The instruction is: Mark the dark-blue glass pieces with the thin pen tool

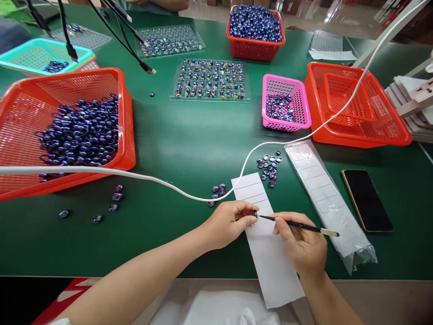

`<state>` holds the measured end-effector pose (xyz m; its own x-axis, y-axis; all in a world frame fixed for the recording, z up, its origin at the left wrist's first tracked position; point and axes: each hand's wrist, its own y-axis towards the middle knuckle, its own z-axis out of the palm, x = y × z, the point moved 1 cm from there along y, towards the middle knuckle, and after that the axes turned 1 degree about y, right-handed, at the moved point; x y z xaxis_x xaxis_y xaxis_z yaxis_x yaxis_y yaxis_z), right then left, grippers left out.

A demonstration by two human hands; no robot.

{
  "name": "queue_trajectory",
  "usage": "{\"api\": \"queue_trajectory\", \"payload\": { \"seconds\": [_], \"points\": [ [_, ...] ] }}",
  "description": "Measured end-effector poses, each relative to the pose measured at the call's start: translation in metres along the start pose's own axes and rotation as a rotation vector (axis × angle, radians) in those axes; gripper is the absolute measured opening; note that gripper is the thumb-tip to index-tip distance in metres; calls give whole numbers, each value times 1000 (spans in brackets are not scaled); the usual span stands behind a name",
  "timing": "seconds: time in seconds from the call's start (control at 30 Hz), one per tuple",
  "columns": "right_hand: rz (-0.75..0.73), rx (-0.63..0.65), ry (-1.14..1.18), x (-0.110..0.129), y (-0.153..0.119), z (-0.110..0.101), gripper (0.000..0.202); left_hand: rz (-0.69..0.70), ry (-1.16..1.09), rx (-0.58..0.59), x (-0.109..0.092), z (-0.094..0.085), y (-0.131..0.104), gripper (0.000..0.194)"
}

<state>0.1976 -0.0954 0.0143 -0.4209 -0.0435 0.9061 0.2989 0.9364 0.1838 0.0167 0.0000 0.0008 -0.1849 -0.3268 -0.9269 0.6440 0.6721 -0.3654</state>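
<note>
My left hand pinches a small dark, shiny piece between thumb and fingertips, above a long white paper strip with ruled lines. In my right hand is a slim black pair of tweezers, held like a pen. Its thin point meets or nearly meets the piece; contact is too small to tell. Loose glossy dark pieces lie just beyond my left hand. Farther right is another group of small dark oval pieces. Fingers partly cover the held piece.
A white cable crosses the table. Orange baskets, a pink basket and a red basket stand around. Clear trays hold rows of pieces. A plastic-wrapped strip pack and phone lie right.
</note>
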Motion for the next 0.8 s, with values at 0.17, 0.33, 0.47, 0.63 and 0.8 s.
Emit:
{"api": "queue_trajectory", "payload": {
  "seconds": [0.17, 0.33, 0.47, 0.63, 0.8],
  "points": [
    [9, -5, -17, 1, 3, 2, 10, 8, 24, 32, -1, -1, -1, 28],
    [23, -17, -60, 2, 4, 2, 7, 20, 18, 42, 1, 0, -1, 27],
    [36, -52, 10, 3, 2, 0, 9, 7, -20, 26, 1, 3, 0, 28],
    [74, -112, 64, 2, 1, -3, 8, 104, 150, -101, -25, -12, -17, 30],
    [115, -118, 49, 0, 2, -4, 12, 191, 618, -464, -43, -74, -62, 29]
  ]
}}
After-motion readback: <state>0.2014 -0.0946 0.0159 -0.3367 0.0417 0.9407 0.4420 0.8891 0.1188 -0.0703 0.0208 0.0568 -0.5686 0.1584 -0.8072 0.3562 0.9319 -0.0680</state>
